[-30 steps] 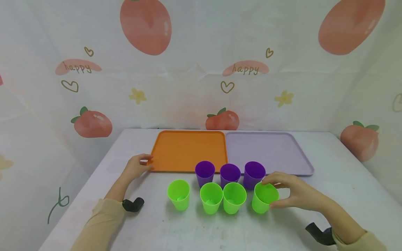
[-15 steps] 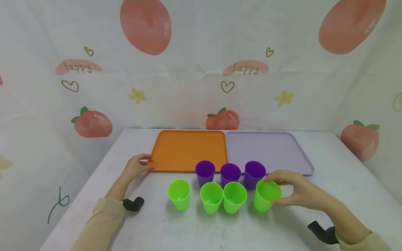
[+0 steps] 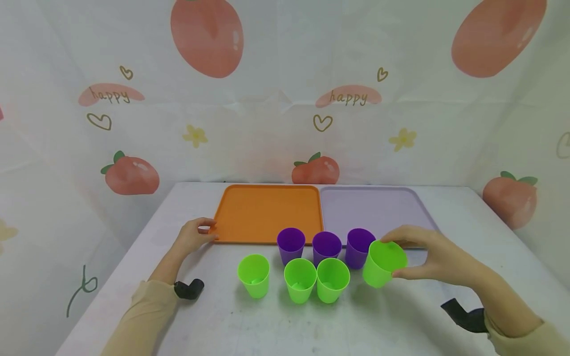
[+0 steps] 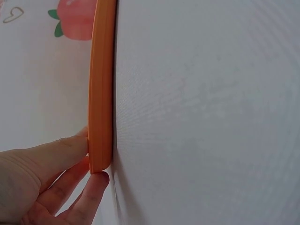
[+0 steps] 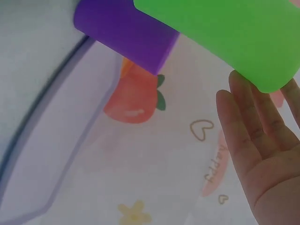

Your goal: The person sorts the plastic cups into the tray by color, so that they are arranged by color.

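Note:
My right hand (image 3: 429, 254) pinches a green plastic cup (image 3: 378, 267) near its rim, thumb on the near side and fingers on the far side. The cup is raised off the table, mouth up and slightly tilted, just right of a purple cup (image 3: 358, 249). In the right wrist view the fingertips press the green cup's (image 5: 243, 42) rim end. At the far left, my left hand (image 3: 195, 236) holds the front left corner of the orange tray (image 3: 267, 215). The left wrist view has thumb and fingers around that tray's corner (image 4: 101, 117).
Three more green cups (image 3: 254, 277) stand upright in a front row. Behind them are two other purple cups (image 3: 291, 247), close to the trays' front edges. A pale purple tray (image 3: 374, 212) lies against the orange one. A printed cloth (image 3: 267, 99) hangs behind the table.
My right hand has lifted the green cup off the table and moved it slightly right and away from me. The left hand and the other cups stay where they were.

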{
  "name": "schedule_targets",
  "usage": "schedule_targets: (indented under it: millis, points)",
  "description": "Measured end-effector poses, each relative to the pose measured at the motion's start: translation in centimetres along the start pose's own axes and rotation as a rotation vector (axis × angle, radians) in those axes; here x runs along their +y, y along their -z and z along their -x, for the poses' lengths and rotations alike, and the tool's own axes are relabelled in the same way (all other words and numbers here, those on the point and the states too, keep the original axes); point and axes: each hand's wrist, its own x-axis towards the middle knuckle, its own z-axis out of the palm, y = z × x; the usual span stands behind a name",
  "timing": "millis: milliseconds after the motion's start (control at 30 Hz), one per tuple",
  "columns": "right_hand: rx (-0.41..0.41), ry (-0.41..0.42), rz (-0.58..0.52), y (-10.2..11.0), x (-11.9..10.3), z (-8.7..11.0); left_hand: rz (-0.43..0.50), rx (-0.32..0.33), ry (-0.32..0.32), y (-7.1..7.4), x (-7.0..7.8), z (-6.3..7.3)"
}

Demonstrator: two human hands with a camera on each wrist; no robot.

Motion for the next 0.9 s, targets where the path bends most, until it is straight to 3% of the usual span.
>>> schedule_targets:
  millis: [467, 900]
  points:
    - [-0.007, 0.049, 0.126, 2.1, -1.1, -2.4, -0.011, 0.003, 0.009, 0.1, 0.4, 0.2]
    - [0.010, 0.087, 0.131, 2.6, -1.3, -5.3, -0.024, -0.003, 0.022, 0.0, 0.4, 0.2]
